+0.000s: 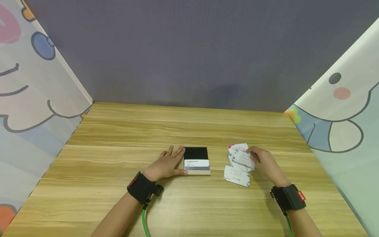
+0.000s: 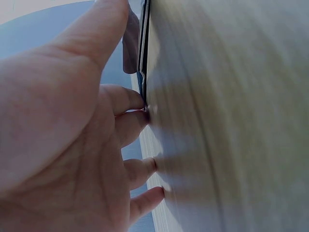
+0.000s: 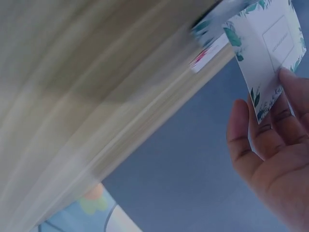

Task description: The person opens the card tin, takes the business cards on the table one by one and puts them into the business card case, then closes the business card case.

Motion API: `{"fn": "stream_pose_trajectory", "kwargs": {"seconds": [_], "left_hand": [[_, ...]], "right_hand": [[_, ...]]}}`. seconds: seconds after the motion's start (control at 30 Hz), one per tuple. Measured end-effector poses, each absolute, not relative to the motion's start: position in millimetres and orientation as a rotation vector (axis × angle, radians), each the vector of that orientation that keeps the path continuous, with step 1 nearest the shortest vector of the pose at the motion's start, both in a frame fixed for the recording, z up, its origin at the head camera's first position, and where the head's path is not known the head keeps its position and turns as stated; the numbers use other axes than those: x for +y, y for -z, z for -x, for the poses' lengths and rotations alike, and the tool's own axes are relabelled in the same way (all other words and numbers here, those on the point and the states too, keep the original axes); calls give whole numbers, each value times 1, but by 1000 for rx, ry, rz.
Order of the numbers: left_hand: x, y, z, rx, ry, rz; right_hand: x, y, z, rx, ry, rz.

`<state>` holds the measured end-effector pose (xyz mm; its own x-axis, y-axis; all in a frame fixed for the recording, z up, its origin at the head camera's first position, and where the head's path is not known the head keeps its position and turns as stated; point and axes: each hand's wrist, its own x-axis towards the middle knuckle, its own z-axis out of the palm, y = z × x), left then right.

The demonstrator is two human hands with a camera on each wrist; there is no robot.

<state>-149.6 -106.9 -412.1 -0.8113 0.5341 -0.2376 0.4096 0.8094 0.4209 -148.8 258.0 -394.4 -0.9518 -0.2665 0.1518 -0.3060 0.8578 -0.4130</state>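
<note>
My left hand lies palm down on the table with fingers spread, its thumb and index finger at the left edge of a flat, square black item. Across that item run a white printed band, a grey strip and a beige lower part. In the left wrist view its thin dark edge shows beside the fingers. My right hand pinches a white card with a green leaf border between thumb and fingers, tilted over other cards. Underneath lie a card with red flowers and a nearer leaf-trimmed card.
The wood-grain table ends at a dark grey panel behind. Cartoon-printed walls stand on both sides. Each wrist wears a black strap with a green cable hanging from it.
</note>
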Motion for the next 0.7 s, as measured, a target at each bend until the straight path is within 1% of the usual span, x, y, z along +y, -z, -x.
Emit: {"fn": "stream_pose_trajectory", "kwargs": {"seconds": [0.3, 0.7], "left_hand": [[-106, 414, 150, 2643, -510, -706], [-107, 414, 150, 2654, -497, -708]], "right_hand": [[231, 392, 155, -2909, -738, -518], [178, 389, 166, -2808, -873, -695]]}}
